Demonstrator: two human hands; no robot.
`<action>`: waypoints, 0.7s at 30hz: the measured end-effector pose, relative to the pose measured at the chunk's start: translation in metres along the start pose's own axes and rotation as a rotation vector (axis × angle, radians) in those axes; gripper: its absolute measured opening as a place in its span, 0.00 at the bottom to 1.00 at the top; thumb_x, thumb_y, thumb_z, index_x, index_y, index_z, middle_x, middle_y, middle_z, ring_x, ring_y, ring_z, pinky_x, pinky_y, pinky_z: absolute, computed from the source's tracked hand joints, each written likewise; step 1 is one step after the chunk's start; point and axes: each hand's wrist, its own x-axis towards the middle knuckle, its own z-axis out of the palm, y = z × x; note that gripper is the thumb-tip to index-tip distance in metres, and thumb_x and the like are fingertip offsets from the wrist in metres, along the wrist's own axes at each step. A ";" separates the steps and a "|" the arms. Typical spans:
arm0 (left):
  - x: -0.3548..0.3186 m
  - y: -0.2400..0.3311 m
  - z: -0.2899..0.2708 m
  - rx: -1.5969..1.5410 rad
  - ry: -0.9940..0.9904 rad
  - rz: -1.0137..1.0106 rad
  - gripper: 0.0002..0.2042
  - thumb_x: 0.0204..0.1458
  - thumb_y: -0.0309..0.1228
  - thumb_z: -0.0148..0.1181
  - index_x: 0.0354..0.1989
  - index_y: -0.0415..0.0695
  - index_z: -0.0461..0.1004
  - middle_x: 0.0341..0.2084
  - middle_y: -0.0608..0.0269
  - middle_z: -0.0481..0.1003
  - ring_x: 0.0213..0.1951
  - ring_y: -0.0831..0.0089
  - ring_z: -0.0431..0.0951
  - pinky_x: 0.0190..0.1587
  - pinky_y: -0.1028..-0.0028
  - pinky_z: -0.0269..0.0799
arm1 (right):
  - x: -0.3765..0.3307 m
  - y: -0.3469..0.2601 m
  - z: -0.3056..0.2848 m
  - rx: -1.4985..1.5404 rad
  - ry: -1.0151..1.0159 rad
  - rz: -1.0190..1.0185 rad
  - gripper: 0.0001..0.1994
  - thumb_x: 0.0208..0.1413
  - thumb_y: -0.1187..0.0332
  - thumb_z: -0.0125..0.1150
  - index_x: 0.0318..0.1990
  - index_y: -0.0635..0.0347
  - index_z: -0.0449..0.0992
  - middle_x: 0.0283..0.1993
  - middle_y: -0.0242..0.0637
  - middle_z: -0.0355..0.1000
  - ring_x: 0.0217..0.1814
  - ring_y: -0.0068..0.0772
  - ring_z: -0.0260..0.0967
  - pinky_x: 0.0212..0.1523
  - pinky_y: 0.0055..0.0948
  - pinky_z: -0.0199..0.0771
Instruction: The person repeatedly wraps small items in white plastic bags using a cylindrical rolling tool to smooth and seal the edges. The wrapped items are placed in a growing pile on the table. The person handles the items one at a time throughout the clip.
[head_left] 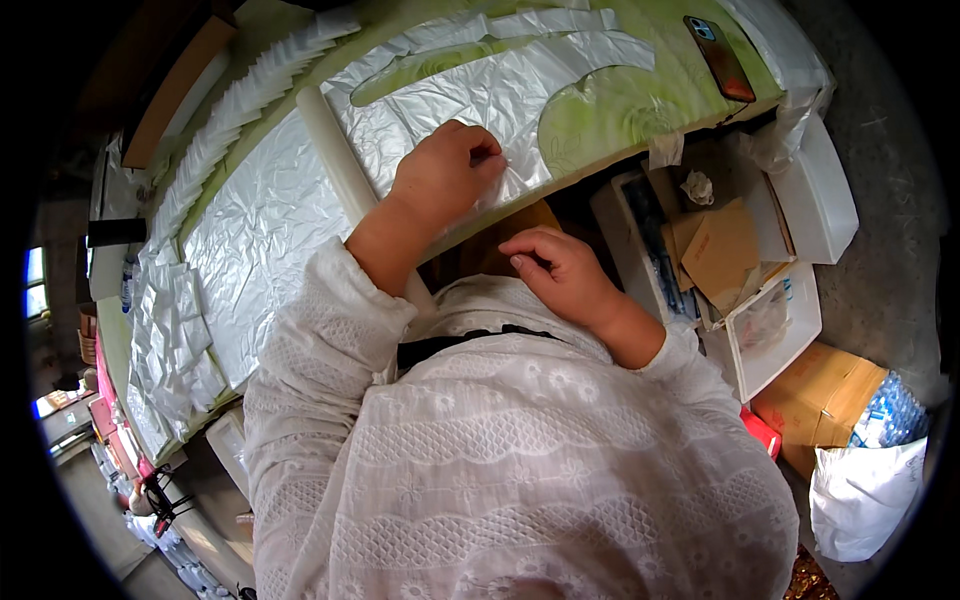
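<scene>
My left hand (445, 175) is over the near part of the table, its fingers curled into a loose pinch above a sheet of thin silvery-white plastic film (450, 95). Whatever those fingers hold, if anything, is hidden. Beside that wrist lies a long white roll (335, 155), its near end passing behind my forearm. My right hand (565, 275) hovers in front of my waist, off the table edge. Its fingers are bent together with the thumb close by, and nothing shows in them. More film (265, 240) covers the tabletop left of the roll.
Overlapping white plastic bags (215, 125) run along the table's far left, with a crumpled pile (170, 340) nearer. A phone (718, 60) lies on the green cloth (620, 115) at far right. Below are an open drawer with cardboard pieces (720, 250), a carton (820, 395) and a white sack (865, 500).
</scene>
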 end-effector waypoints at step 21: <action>0.010 -0.014 -0.006 -0.530 -0.075 -0.211 0.12 0.56 0.38 0.67 0.41 0.44 0.84 0.28 0.72 0.78 0.29 0.82 0.72 0.33 0.76 0.70 | 0.077 -0.020 -0.011 -0.307 0.412 0.030 0.23 0.54 0.67 0.69 0.56 0.57 0.70 0.49 0.43 0.74 0.50 0.49 0.74 0.48 0.41 0.76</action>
